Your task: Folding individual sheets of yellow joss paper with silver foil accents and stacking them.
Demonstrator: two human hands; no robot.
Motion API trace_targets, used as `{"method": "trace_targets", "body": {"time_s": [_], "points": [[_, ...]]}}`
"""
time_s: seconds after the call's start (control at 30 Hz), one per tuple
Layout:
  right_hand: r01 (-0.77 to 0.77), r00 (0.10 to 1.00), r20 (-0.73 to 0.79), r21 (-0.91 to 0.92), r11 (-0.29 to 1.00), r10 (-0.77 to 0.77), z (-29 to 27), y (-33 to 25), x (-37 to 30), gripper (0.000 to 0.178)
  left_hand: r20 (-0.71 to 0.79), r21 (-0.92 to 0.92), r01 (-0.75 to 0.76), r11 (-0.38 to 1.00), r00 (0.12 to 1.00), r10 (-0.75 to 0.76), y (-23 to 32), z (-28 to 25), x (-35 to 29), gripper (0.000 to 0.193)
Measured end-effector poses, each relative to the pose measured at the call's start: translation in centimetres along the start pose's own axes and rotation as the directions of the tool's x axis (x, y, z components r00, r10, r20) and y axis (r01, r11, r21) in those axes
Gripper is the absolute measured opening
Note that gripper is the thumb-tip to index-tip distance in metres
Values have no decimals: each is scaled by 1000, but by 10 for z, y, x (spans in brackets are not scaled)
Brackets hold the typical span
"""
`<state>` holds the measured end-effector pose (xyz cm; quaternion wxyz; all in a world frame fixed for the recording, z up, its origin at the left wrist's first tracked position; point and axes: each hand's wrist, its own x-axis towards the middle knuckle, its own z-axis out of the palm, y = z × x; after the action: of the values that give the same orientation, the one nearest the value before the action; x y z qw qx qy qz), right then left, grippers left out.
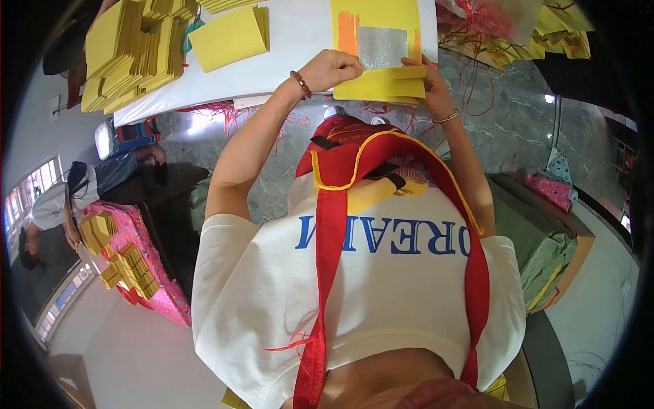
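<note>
At the near right corner of the white tabletop (pixel 300 48), the yellow sheet (pixel 381 87) lies folded over along its near side. The left hand (pixel 332 67) has curled fingers at the fold, their hold unclear; the right hand (pixel 434 83) pinches its right end. Keep the crease parallel to the silver patch (pixel 383 49) beyond, pressing evenly.

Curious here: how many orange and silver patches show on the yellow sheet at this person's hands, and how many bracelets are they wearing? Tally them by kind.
Orange patches on the yellow sheet: 2
Silver patch: 1
Bracelets: 2
Total: 5
</note>
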<state>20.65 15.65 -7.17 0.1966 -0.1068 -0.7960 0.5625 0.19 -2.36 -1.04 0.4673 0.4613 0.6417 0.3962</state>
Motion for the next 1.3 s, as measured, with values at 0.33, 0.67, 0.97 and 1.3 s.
{"method": "trace_targets", "body": {"time_s": [0.33,0.67,0.97,1.3], "points": [[-79,997,40,186,979,73,-4,-13,2,27,-74,527,-299,795,916,394,12,23,-17,39],[-240,971,59,313,919,234,-3,-17,3,31,221,684,-517,514,819,530,-1,18,-12,44],[-258,966,60,326,909,253,-3,-16,1,32,211,575,-536,618,827,521,1,12,-9,37],[-64,998,22,252,966,61,-4,-4,-4,30,-135,272,-17,962,989,56,6,14,-9,21]]}}
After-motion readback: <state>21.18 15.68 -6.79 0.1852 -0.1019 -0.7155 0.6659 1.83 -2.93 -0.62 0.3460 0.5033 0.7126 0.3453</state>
